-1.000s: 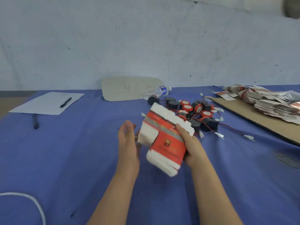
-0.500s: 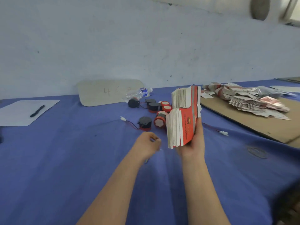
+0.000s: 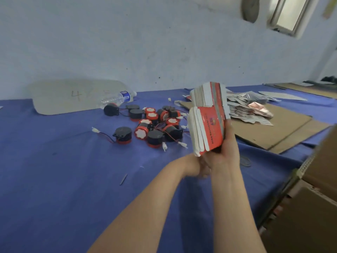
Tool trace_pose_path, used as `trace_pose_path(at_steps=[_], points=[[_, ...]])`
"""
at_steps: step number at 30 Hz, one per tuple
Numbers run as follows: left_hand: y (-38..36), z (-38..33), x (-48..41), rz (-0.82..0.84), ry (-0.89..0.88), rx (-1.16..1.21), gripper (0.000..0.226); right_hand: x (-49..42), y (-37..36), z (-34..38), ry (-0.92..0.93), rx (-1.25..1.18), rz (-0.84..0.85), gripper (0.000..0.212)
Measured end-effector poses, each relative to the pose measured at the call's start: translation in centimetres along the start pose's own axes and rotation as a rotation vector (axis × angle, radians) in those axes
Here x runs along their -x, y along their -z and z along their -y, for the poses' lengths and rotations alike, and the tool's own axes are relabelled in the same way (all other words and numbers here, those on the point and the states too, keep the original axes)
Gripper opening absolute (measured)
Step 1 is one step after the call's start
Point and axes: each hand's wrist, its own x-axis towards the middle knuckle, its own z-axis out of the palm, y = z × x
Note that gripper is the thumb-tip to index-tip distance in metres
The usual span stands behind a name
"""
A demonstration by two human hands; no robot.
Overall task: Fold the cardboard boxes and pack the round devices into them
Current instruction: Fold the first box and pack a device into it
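Two bare forearms (image 3: 231, 207), bare left hand (image 3: 197, 167), bare right hand (image 3: 223, 149)

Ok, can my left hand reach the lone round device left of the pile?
Probably yes: only blue cloth and wire ends lie between the left hand and the lone device, and the right hand grips the stack of flat boxes.

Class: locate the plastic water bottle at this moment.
In the head view, the water bottle lies on its side at the table's far edge, left of centre, against the grey board, just behind the round devices.
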Motion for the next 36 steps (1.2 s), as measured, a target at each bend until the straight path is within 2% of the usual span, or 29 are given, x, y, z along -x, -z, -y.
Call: trace_pose_path(at_steps=[1, 2, 4, 5, 7, 9, 11, 14, 16, 18, 20, 21, 22, 23, 24, 25, 26, 27, 31, 36], points=[[0.6, 0.3, 0.5, 0.016, -0.013, -0.061, 0.01, 0.1, 0.2, -0.2, -0.037, 0.023, 0.041, 0.053], [1.4, 1.1, 0.4, 0.029, -0.053, -0.055, 0.01, -0.3, 0.8, -0.2, -0.065, 0.071, 0.054, 0.053], [3.2, 2.5, 1.8, -0.031, -0.087, 0.221, 0.014, -0.8, 1.5, -0.3, -0.114, 0.174, 0.073, 0.049], [4.6, 3.3, 2.4, -0.158, -0.06, 0.388, 0.016, -1.0, 1.7, -0.4, -0.147, 0.236, 0.082, 0.044], [7.7, 5.1, 3.9, -0.577, 0.0, 0.691, 0.016, -1.1, 1.7, -1.1, -0.235, 0.455, 0.079, 0.033], [10.5, 6.8, 5.3, -0.949, 0.009, 0.911, 0.015, -1.0, 1.5, -2.6, -0.346, 0.735, 0.064, 0.035], [12.5, 7.6, 6.3, -1.11, -0.005, 0.912, 0.02, -0.8, 1.0, -4.3, -0.434, 1.032, 0.151, 0.039], [14.4, 7.3, 6.8, -1.104, -0.019, 0.743, 0.019, -0.8, 0.1, -5.8, -0.476, 1.414, 0.251, 0.056], [15.3, 6.5, 6.2, -1.087, -0.034, 0.637, 0.026, -1.3, -0.6, -6.0, -0.436, 1.725, 0.27, 0.072], [16.0, 5.7, 5.0, -1.054, -0.034, 0.526, 0.036, -2.2, -1.6, -5.8, -0.335, 2.016, 0.257, 0.07], [16.8, 4.5, 3.3, -1.012, -0.001, 0.414, 0.038, -4.0, -3.0, -5.1, -0.195, 2.026, 0.2, 0.045], [17.4, 4.0, 2.1, -0.992, 0.005, 0.368, 0.038, -5.3, -4.0, -4.9, -0.081, 1.965, 0.142, 0.029], [17.8, 3.4, 1.2, -0.977, -0.002, 0.294, 0.036, -6.8, -5.0, -4.9, 0.059, 1.906, 0.066, 0.021], [18.5, 2.9, -0.1, -0.955, -0.015, 0.241, 0.028, -8.7, -6.2, -5.1, 0.17, 1.845, -0.003, 0.02], [19.3, 2.4, -1.4, -0.935, -0.017, 0.189, 0.011, -10.7, -7.4, -5.6, 0.232, 1.795, -0.045, 0.025], [20.2, 2.1, -2.9, -0.921, 0.004, 0.126, 0.019, -12.6, -8.5, -6.4, 0.24, 1.766, -0.076, 0.039], [21.2, 2.1, -4.6, -0.9, 0.048, 0.034, 0.039, -14.5, -9.4, -7.3, 0.219, 1.768, -0.098, 0.05], [22.1, 2.0, -6.2, -0.885, 0.089, -0.048, 0.049, -16.4, -10.0, -8.2, 0.193, 1.792, -0.12, 0.054], [24.4, 2.1, -12.3, -0.81, 0.177, -0.299, 0.054, -22.8, -10.9, -10.7, 0.121, 1.937, -0.243, 0.051], [26.2, 4.2, -16.5, -0.786, 0.299, -0.588, 0.059, -28.3, -9.6, -11.5, 0.01, 2.048, -0.321, 0.066]])
